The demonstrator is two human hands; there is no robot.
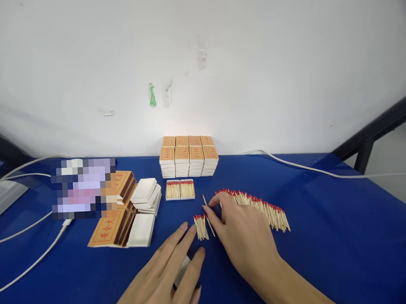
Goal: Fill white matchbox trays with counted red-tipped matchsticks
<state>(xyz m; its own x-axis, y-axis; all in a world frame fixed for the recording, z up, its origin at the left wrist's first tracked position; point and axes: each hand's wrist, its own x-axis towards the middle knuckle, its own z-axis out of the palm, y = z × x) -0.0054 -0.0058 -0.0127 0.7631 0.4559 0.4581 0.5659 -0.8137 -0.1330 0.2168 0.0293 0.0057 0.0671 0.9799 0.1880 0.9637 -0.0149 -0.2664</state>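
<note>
My right hand [247, 230] reaches over the blue tabletop, its thumb and index finger closed around a match [204, 200] with a red head. Beside those fingertips lies a small bunch of matches [201, 227]. A larger spread-out pile of matches [276, 215] is partly covered by the same hand. My left hand [171, 274] is palm down with its fingers extended, the tips close to the small bunch. Under its fingers a white object [183, 270] shows in part; its kind is hidden. Two matchbox trays [173, 190] filled with matches stand side by side ahead.
Stacked orange matchboxes [189, 158] stand against the wall. To the left are orange matchbox sleeves [107, 228] and white trays [141, 230]. Farther left is a blurred-out device [86, 186] with white cables [33, 277]. Another cable [301, 165] runs along the right.
</note>
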